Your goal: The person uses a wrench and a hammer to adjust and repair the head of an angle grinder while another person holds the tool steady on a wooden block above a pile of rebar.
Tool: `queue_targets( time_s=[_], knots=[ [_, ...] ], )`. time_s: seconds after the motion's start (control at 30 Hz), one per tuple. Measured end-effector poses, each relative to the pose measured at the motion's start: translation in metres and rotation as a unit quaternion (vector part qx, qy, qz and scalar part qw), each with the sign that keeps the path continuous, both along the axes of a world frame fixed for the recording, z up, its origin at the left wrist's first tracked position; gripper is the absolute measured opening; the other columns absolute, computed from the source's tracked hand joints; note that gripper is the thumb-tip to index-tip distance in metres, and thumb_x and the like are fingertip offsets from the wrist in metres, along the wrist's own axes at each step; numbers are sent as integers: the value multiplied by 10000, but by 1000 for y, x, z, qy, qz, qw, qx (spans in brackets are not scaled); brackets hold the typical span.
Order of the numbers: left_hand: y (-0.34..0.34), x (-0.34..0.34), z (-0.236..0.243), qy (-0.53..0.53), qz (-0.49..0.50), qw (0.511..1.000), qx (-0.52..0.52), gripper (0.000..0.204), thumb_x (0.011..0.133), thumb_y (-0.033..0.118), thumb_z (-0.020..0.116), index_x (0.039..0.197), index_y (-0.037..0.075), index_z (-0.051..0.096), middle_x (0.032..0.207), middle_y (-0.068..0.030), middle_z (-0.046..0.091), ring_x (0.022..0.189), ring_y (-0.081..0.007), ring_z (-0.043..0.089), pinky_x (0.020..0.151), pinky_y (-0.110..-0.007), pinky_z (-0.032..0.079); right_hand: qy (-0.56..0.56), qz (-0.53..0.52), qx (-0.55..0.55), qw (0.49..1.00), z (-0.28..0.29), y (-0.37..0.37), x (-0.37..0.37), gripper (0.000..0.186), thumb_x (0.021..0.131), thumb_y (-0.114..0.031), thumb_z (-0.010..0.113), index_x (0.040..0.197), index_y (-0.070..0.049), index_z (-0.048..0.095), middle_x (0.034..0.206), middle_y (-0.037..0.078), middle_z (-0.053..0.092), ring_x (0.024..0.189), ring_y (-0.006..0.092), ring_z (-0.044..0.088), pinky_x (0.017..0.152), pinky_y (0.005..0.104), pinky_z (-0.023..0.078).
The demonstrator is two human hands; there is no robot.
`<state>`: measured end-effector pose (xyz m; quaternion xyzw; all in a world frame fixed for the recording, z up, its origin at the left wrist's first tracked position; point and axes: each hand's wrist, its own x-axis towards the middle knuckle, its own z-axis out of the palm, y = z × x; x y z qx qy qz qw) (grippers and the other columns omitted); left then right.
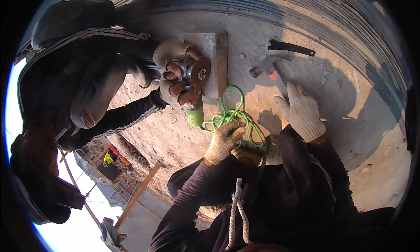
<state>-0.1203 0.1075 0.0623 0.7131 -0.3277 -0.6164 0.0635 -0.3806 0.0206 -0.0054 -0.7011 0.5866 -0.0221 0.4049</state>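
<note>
My left hand (225,141), in a pale knit glove, is closed against a bundled green cord (228,116), loops of which come out above and below its fingers. My right hand (302,113), gloved too, is around the handle of a hammer (281,85); the hammer's head is near the ground and partly in shadow. Across from me, a co-worker's two gloved hands (175,72) hold an angle grinder (195,114) with a green body and a reddish-brown disc (201,74). A black flat spanner (291,47) lies on the ground beyond the hammer.
A concrete block (222,64) sits just right of the grinder disc. Long steel rods (323,20) run along the far side and curve down the right. At lower left, a wooden post (138,195) rises near the edge of a drop, with scaffolding below.
</note>
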Motion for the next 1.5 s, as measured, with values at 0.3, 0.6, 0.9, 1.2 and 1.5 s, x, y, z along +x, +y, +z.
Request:
queue_targets(
  time_s=[0.3, 0.6, 0.9, 1.2, 1.5],
  knots=[
    [6, 6, 7, 64, 98, 991, -62, 232, 992, 226, 662, 986, -2, 704, 802, 5, 641, 735, -62, 560, 662, -238, 471, -266, 182, 127, 938, 29, 11, 58, 490, 883, -458, 723, 1091, -36, 588, 967, 161, 665, 887, 370, 670, 761, 443, 543],
    [36, 6, -1, 159, 251, 953, -55, 295, 990, 287, 684, 1047, -2, 702, 886, -18, 677, 797, -91, 622, 763, -267, 530, -279, 161, 119, 939, 30, 33, 76, 440, 889, -309, 714, 1188, -27, 558, 985, 233, 677, 907, 404, 680, 787, 467, 538],
    [-7, 27, 92, -32, -68, 984, -164, 490, 952, 340, 703, 1267, -24, 615, 1151, -148, 686, 1019, -242, 695, 844, -354, 547, -275, -43, 14, 960, 20, 8, 52, 174, 937, -127, 650, 1052, -3, 606, 860, 171, 690, 762, 291, 713, 687, 366, 548],
    [-78, -35, 249, 197, -211, 884, -367, 492, 914, 351, 713, 1275, 28, 624, 1103, -161, 666, 956, -322, 674, 836, -395, 544, -96, -76, -129, 984, -29, -17, -38, 193, 962, -164, 643, 1079, -17, 601, 968, 181, 691, 869, 285, 703, 754, 373, 543],
    [-12, 46, 177, -184, -236, 915, -272, 544, 859, 317, 745, 1293, 22, 600, 1135, -170, 661, 1013, -348, 668, 895, -443, 526, -91, -164, -107, 976, -14, -11, -46, 179, 914, -126, 688, 1039, -50, 586, 934, 149, 710, 896, 320, 718, 777, 395, 556]
  ],
)
